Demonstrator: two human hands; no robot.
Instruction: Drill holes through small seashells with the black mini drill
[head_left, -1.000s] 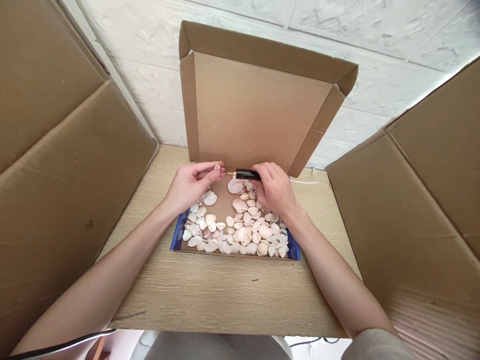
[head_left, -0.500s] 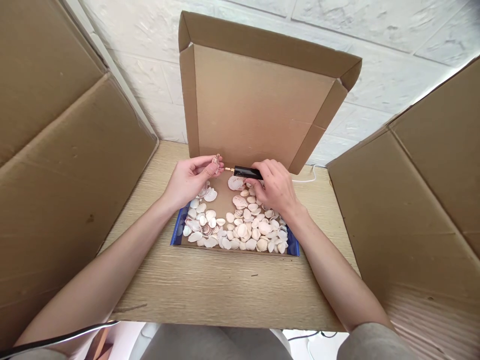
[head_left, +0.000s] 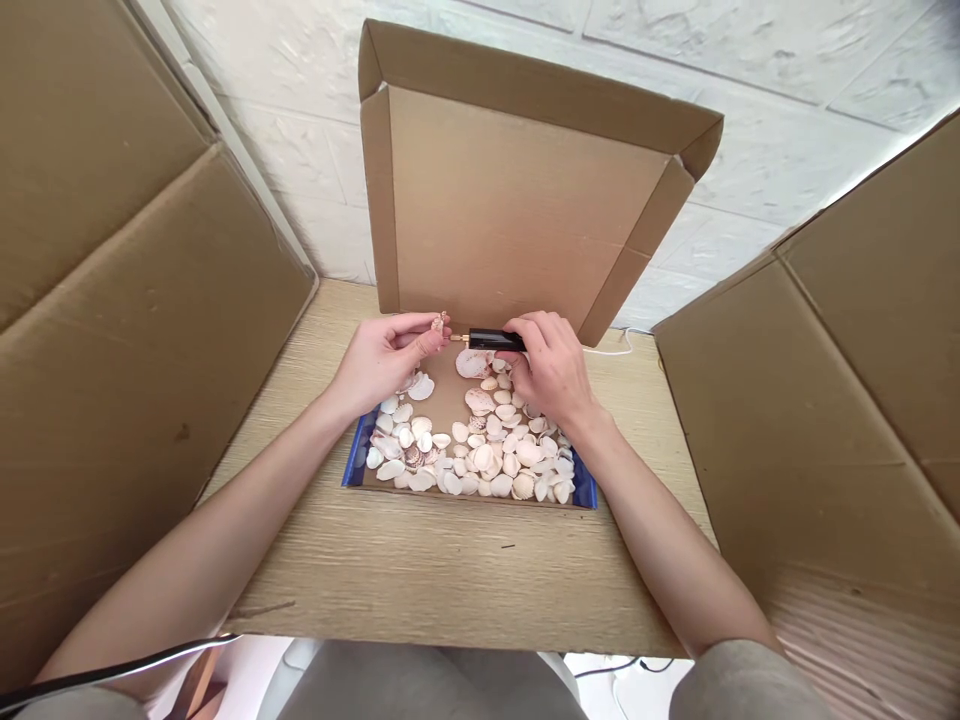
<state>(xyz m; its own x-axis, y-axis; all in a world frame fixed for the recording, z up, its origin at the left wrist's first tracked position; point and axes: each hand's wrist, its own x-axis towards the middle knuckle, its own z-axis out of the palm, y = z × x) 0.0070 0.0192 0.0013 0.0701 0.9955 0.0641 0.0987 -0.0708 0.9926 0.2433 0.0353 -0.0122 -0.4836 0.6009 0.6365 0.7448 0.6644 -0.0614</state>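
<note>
Between the fingertips of my left hand [head_left: 390, 355] is a small pinkish shell [head_left: 439, 322]. My right hand [head_left: 549, 365] is closed round a black cylindrical tool [head_left: 495, 340], whose thin brass-coloured tip points left at the shell. Whether the tip touches the shell is too small to tell. Below both hands lies a shallow cardboard tray [head_left: 442, 395] with blue side edges, holding several white and pinkish seashells [head_left: 484, 458]. A larger speckled shell [head_left: 474, 363] lies just under the tool.
An upright cardboard lid [head_left: 517, 210] stands behind the tray against the white brick wall. Tall cardboard panels [head_left: 135, 320] [head_left: 817, 380] flank the wooden table [head_left: 420, 570]. A white cable [head_left: 619, 350] runs off to the right of my right hand.
The shell in my left hand has turned and shifted slightly right, nearer the tool. My right hand keeps its hold on the tool, almost unmoved.
</note>
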